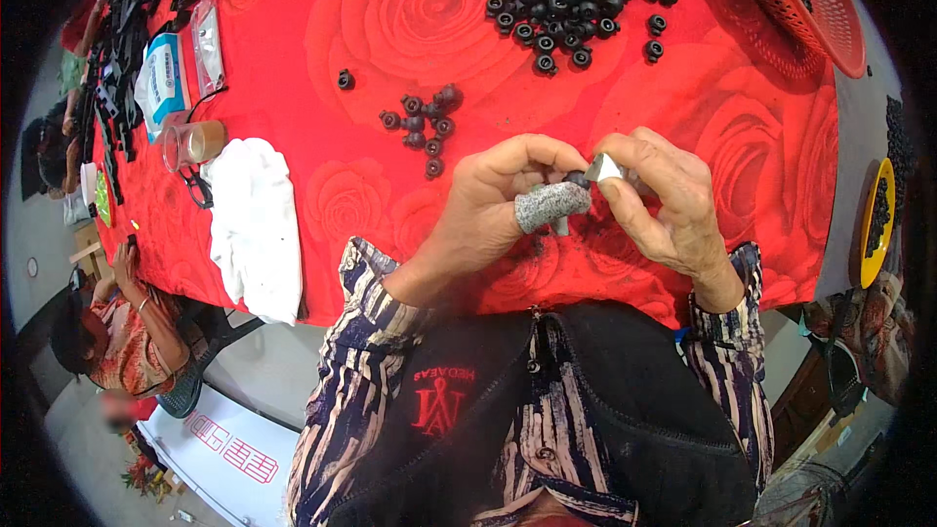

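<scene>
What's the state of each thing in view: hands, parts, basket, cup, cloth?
left hand: closed on a small black part, grey sleeve on thumb
right hand: gripping a small blade
small black part: pinched between both hands
red basket: tilted, holding black parts
clear cup: upright, uncovered
white cloth: crumpled, draped over table edge

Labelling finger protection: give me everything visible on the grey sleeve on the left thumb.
The grey thumb sleeve is a speckled, knit-looking tube covering the left hand's thumb from tip to about the knuckle. It lies roughly level, pointing right, its tip pressed by a small black part pinched against the right hand. It looks intact.
</scene>
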Demonstrator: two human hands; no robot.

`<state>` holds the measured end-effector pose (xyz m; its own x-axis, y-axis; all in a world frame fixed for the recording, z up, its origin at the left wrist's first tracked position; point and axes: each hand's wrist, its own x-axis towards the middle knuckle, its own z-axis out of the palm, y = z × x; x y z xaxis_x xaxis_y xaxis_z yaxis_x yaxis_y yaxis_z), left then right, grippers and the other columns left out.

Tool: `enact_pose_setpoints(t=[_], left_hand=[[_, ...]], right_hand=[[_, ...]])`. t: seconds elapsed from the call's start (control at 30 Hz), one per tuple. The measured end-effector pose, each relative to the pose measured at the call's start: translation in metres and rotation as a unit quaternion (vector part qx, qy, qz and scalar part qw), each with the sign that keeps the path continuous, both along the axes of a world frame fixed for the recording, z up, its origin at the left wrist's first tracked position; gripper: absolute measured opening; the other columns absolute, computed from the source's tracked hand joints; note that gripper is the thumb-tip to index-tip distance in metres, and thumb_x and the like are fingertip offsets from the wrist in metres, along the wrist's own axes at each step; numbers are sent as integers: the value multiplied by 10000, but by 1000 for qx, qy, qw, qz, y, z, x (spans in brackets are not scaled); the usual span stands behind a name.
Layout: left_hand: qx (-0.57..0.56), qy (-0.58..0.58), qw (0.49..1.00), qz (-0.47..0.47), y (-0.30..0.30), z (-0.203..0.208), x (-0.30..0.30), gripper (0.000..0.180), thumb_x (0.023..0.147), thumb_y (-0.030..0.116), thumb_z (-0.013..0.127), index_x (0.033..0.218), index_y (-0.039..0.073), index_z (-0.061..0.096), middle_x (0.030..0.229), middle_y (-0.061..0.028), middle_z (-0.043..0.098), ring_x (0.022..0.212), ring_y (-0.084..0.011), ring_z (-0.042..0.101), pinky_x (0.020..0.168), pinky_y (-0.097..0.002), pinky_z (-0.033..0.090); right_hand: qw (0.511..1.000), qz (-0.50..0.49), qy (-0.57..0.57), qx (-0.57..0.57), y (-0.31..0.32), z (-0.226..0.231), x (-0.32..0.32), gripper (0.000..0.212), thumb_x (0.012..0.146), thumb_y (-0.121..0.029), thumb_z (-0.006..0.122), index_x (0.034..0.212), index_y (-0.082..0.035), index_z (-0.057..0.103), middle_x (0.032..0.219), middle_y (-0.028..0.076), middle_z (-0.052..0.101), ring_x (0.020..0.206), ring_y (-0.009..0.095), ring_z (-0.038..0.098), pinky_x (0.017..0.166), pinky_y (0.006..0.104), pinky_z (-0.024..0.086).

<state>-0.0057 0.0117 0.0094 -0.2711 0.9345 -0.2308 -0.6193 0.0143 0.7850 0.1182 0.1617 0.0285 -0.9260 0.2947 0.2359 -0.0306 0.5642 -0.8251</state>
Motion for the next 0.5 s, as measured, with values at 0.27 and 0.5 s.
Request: enact_pose_setpoints(t=[0.27,0.5], left_hand=[[-5,-4,1000,-10,0,0,0,249,874,75,590,1091,-27,525,896,-54,583,774,-85,566,628,-218,498],[0,-5,1000,-13,-1,0,1,254,878,102,593,1089,-22,524,894,-52,590,761,-81,566,626,-216,492]], right_hand=[[1000,3,1,10,1,-2,0,211,723,17,623,928,18,574,674,110,505,553,235,511,487,331,401],[1000,6,3,19,1,-1,1,213,716,17,625,923,12,576,658,99,491,539,225,504,478,327,394]])
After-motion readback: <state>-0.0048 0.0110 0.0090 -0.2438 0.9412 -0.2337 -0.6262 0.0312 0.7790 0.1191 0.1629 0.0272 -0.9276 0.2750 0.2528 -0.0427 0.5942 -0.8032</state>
